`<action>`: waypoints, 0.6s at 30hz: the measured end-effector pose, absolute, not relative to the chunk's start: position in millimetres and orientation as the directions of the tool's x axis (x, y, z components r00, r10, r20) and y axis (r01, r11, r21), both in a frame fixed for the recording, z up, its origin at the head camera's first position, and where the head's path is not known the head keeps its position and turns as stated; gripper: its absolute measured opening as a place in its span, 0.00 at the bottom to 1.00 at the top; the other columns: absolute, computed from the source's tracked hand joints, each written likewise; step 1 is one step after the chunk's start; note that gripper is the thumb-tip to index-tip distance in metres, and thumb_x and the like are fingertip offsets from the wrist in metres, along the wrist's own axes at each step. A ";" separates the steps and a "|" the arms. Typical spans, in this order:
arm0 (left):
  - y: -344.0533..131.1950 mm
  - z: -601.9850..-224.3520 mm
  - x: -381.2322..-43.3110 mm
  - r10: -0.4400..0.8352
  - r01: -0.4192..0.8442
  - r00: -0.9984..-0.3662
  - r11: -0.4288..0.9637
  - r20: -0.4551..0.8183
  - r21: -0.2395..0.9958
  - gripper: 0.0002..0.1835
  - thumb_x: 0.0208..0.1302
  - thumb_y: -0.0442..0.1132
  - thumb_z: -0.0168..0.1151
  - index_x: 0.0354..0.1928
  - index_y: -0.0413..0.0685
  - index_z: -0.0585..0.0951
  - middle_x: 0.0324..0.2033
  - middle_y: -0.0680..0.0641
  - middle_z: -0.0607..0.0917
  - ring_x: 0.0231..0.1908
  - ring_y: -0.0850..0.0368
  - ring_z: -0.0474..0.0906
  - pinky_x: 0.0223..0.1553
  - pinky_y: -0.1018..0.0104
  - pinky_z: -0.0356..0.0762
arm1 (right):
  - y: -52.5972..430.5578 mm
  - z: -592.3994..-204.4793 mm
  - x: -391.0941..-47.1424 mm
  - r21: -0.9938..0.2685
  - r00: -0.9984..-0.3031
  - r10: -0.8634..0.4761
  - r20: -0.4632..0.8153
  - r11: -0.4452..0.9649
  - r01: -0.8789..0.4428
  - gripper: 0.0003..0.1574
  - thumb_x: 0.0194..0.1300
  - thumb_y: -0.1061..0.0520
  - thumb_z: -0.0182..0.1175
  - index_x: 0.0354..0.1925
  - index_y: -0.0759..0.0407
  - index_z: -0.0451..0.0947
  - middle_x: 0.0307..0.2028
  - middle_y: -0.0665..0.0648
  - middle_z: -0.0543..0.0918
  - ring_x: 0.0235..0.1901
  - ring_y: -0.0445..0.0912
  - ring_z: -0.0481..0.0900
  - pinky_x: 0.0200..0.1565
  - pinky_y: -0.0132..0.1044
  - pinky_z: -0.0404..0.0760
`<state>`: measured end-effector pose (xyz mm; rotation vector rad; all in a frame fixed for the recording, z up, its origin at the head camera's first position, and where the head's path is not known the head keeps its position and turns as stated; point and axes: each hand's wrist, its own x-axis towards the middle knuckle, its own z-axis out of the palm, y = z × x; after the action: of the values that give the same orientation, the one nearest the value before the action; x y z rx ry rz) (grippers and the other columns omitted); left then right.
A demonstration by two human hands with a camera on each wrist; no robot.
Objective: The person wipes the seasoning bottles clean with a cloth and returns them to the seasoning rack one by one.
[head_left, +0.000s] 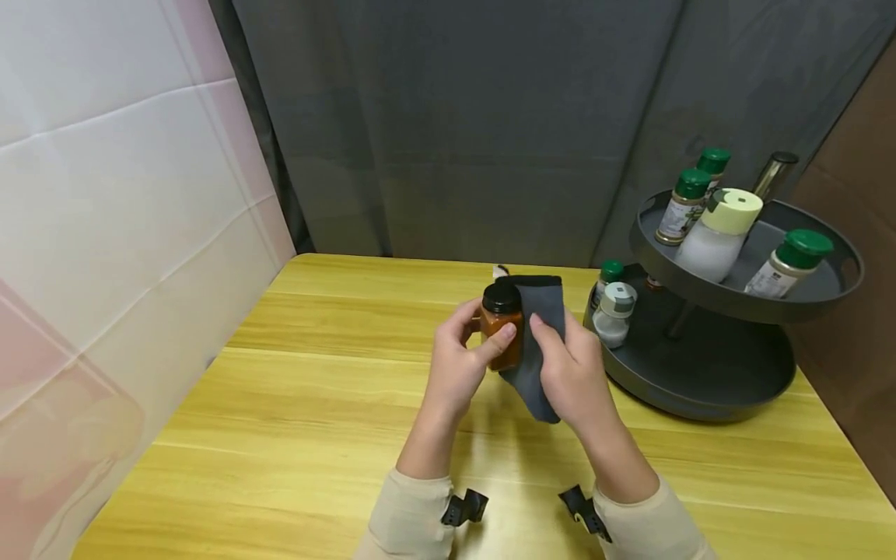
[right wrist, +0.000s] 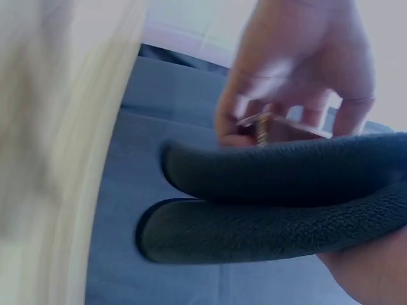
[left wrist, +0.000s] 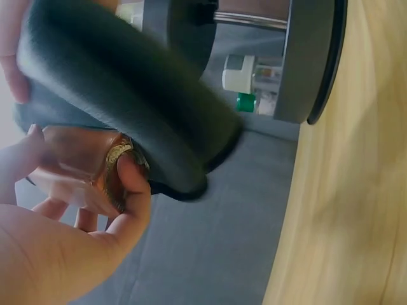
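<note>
In the head view my left hand grips a small jar of reddish-brown contents with a black lid, held upright above the table. My right hand pinches a folded dark grey cloth, its thumb on the near face. The cloth lies against the jar's right side. From the left wrist, fingers span the jar at both ends while the cloth covers one side. In the right wrist view the folded cloth hides most of the jar.
A two-tier dark grey turntable rack stands at the right. Its upper tier holds green-capped spice jars, a cream-capped shaker and a dark-capped bottle. A white-capped shaker sits on the lower tier. Grey curtain hangs behind the wooden table.
</note>
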<state>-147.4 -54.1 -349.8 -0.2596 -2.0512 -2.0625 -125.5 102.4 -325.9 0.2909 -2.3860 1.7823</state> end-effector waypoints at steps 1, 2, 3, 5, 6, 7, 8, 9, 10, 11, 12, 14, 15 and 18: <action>-53.7 -350.2 -147.3 -0.027 0.272 -0.962 -0.002 0.272 0.962 0.22 0.67 0.35 0.73 0.62 0.46 0.85 0.55 0.41 0.86 0.51 0.52 0.78 0.55 0.54 0.80 | 101.8 -325.1 -124.9 -0.926 -0.961 -0.057 0.271 0.258 -0.277 0.22 0.86 0.50 0.47 0.57 0.66 0.77 0.51 0.66 0.87 0.50 0.56 0.89 0.52 0.44 0.88; -53.4 -350.6 -147.3 -0.028 0.265 -0.964 -0.003 0.265 0.964 0.22 0.67 0.35 0.73 0.63 0.47 0.85 0.55 0.41 0.86 0.51 0.52 0.78 0.54 0.54 0.81 | 101.0 -325.0 -124.3 -0.921 -0.954 -0.050 0.294 0.252 -0.297 0.21 0.86 0.51 0.47 0.55 0.66 0.77 0.50 0.66 0.88 0.49 0.55 0.88 0.51 0.41 0.87; -53.2 -351.0 -147.4 -0.031 0.261 -0.965 -0.007 0.260 0.965 0.22 0.67 0.35 0.73 0.63 0.46 0.85 0.54 0.41 0.86 0.51 0.52 0.78 0.54 0.55 0.81 | 100.1 -325.7 -123.9 -0.917 -0.952 -0.045 0.304 0.258 -0.305 0.21 0.85 0.51 0.47 0.54 0.67 0.78 0.49 0.66 0.88 0.47 0.54 0.88 0.50 0.39 0.86; -53.5 -351.3 -147.3 -0.045 0.251 -0.967 -0.020 0.250 0.968 0.22 0.68 0.35 0.72 0.63 0.47 0.84 0.55 0.41 0.85 0.51 0.53 0.77 0.53 0.56 0.81 | 98.6 -328.9 -123.8 -0.918 -0.963 -0.051 0.265 0.292 -0.268 0.21 0.85 0.50 0.47 0.54 0.66 0.78 0.47 0.66 0.88 0.46 0.54 0.88 0.49 0.39 0.85; -53.7 -351.1 -147.2 -0.053 0.248 -0.968 -0.025 0.246 0.968 0.22 0.68 0.35 0.72 0.64 0.46 0.84 0.55 0.41 0.85 0.51 0.53 0.77 0.54 0.56 0.81 | 98.0 -331.0 -124.0 -0.920 -0.972 -0.061 0.225 0.315 -0.233 0.22 0.85 0.49 0.47 0.55 0.64 0.78 0.48 0.66 0.88 0.47 0.54 0.88 0.49 0.42 0.85; -54.0 -350.9 -147.2 -0.061 0.247 -0.968 -0.028 0.245 0.969 0.22 0.68 0.35 0.72 0.64 0.46 0.84 0.55 0.41 0.85 0.51 0.53 0.77 0.53 0.56 0.81 | 97.9 -333.3 -124.6 -0.922 -0.981 -0.072 0.178 0.337 -0.192 0.22 0.85 0.49 0.46 0.56 0.63 0.79 0.49 0.65 0.88 0.48 0.54 0.87 0.51 0.44 0.84; -54.3 -350.6 -147.3 -0.065 0.250 -0.967 -0.028 0.247 0.968 0.22 0.68 0.35 0.72 0.64 0.46 0.84 0.55 0.40 0.85 0.51 0.53 0.77 0.54 0.56 0.80 | 98.0 -335.4 -125.4 -0.922 -0.988 -0.082 0.128 0.357 -0.149 0.23 0.85 0.48 0.46 0.58 0.62 0.79 0.53 0.64 0.88 0.52 0.54 0.87 0.55 0.48 0.84; -54.6 -350.5 -147.3 -0.067 0.253 -0.966 -0.029 0.251 0.967 0.22 0.69 0.35 0.72 0.64 0.45 0.84 0.55 0.40 0.85 0.51 0.52 0.77 0.54 0.55 0.80 | 98.4 -337.3 -126.3 -0.920 -0.992 -0.093 0.083 0.375 -0.112 0.24 0.86 0.47 0.45 0.60 0.61 0.79 0.56 0.64 0.88 0.55 0.55 0.87 0.58 0.51 0.84; -54.9 -350.1 -147.2 -0.066 0.254 -0.965 -0.029 0.252 0.967 0.22 0.69 0.35 0.71 0.64 0.45 0.84 0.55 0.40 0.85 0.51 0.52 0.77 0.54 0.55 0.80 | 98.9 -338.7 -127.3 -0.917 -0.993 -0.106 0.043 0.391 -0.082 0.25 0.85 0.46 0.45 0.63 0.60 0.78 0.58 0.63 0.87 0.58 0.55 0.86 0.61 0.54 0.82; -55.1 -349.9 -147.2 -0.064 0.257 -0.965 -0.027 0.255 0.966 0.22 0.69 0.35 0.71 0.64 0.45 0.84 0.56 0.40 0.85 0.51 0.52 0.77 0.55 0.54 0.80 | 99.5 -339.4 -128.2 -0.912 -0.993 -0.117 0.020 0.404 -0.066 0.26 0.85 0.46 0.45 0.64 0.59 0.78 0.59 0.63 0.86 0.60 0.56 0.85 0.63 0.56 0.81; -55.2 -349.7 -147.2 -0.062 0.259 -0.964 -0.025 0.257 0.966 0.22 0.69 0.36 0.71 0.63 0.45 0.84 0.56 0.40 0.85 0.52 0.52 0.77 0.54 0.54 0.81 | 100.2 -339.3 -128.6 -0.911 -0.992 -0.126 0.013 0.407 -0.063 0.27 0.86 0.45 0.44 0.65 0.59 0.77 0.61 0.63 0.86 0.62 0.56 0.84 0.65 0.57 0.80; -55.1 -349.6 -147.3 -0.055 0.259 -0.965 -0.018 0.258 0.966 0.21 0.69 0.35 0.72 0.63 0.45 0.84 0.56 0.40 0.85 0.52 0.52 0.78 0.54 0.54 0.81 | 101.8 -337.3 -128.5 -0.920 -0.991 -0.124 0.046 0.380 -0.091 0.26 0.86 0.45 0.44 0.65 0.59 0.77 0.61 0.63 0.86 0.61 0.56 0.85 0.65 0.56 0.81; -54.9 -349.9 -147.6 -0.048 0.261 -0.964 -0.014 0.260 0.965 0.21 0.69 0.35 0.72 0.63 0.45 0.84 0.56 0.41 0.86 0.52 0.52 0.78 0.54 0.53 0.82 | 102.5 -335.6 -127.7 -0.927 -0.990 -0.114 0.083 0.356 -0.119 0.26 0.86 0.46 0.44 0.64 0.60 0.77 0.60 0.63 0.86 0.60 0.56 0.85 0.63 0.55 0.82; -53.9 -351.0 -147.8 -0.027 0.260 -0.965 -0.008 0.260 0.966 0.21 0.68 0.35 0.72 0.62 0.46 0.85 0.55 0.41 0.86 0.52 0.51 0.78 0.55 0.52 0.81 | 103.4 -330.3 -124.5 -0.932 -0.973 -0.077 0.217 0.281 -0.230 0.23 0.86 0.49 0.46 0.60 0.64 0.77 0.57 0.64 0.87 0.55 0.54 0.87 0.58 0.47 0.85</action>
<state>-147.8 -53.9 -351.0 -0.2466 -2.0583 -2.0817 -124.5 103.4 -330.3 0.2905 -2.4081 1.7858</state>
